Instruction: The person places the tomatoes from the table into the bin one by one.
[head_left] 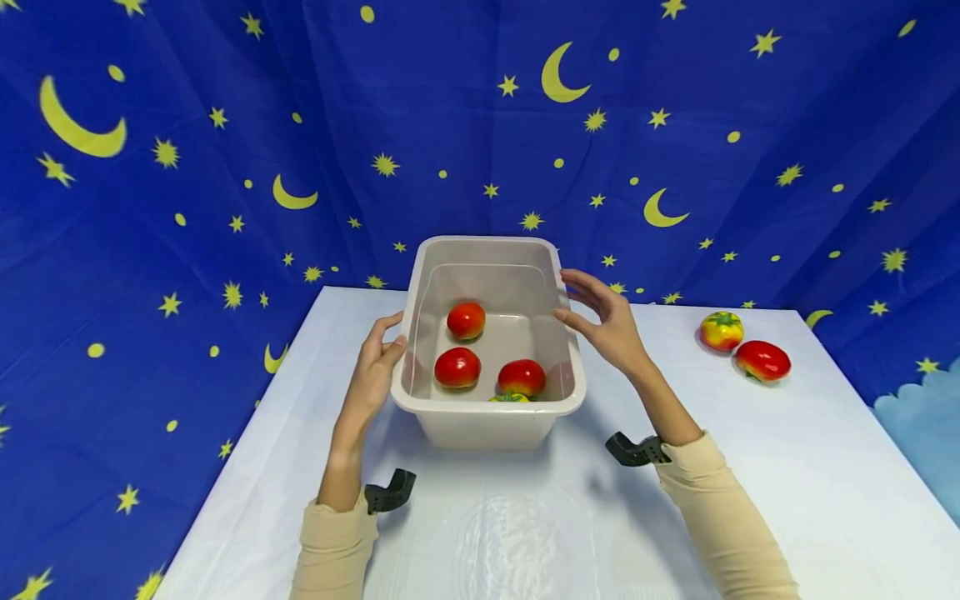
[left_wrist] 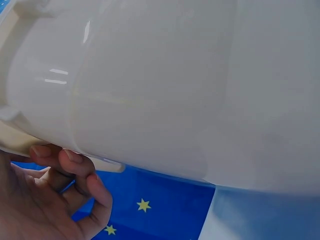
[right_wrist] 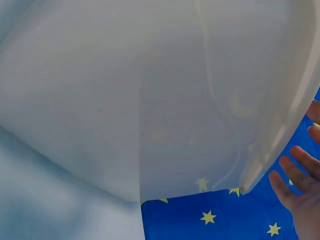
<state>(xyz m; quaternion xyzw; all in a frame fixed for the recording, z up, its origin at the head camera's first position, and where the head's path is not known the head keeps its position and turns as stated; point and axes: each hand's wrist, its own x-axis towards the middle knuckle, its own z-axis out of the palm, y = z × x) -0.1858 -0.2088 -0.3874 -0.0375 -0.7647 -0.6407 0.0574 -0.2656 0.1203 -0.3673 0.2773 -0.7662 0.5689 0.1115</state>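
A pale plastic bin (head_left: 480,427) stands between my hands. Three glossy red fruits, like tomatoes or persimmons, are inside: one at the back (head_left: 467,320), one at front left (head_left: 457,367) and one at front right (head_left: 522,377). A yellow-green leafy top (head_left: 510,398) shows beside the last, partly hidden by the front rim. My left hand (head_left: 372,371) grips the left rim, thumb on top; the left wrist view shows its fingers curled beneath the rim. On the opposite rim, my right hand (head_left: 609,325) has its thumb over the edge and fingers along the outside.
Two more fruits, one yellow with a leafy top (head_left: 722,332) and one red (head_left: 762,361), lie at the right on the white-covered table (head_left: 810,467). Behind it hangs a blue curtain (head_left: 465,100) with moons and stars. A black mount sits at each wrist.
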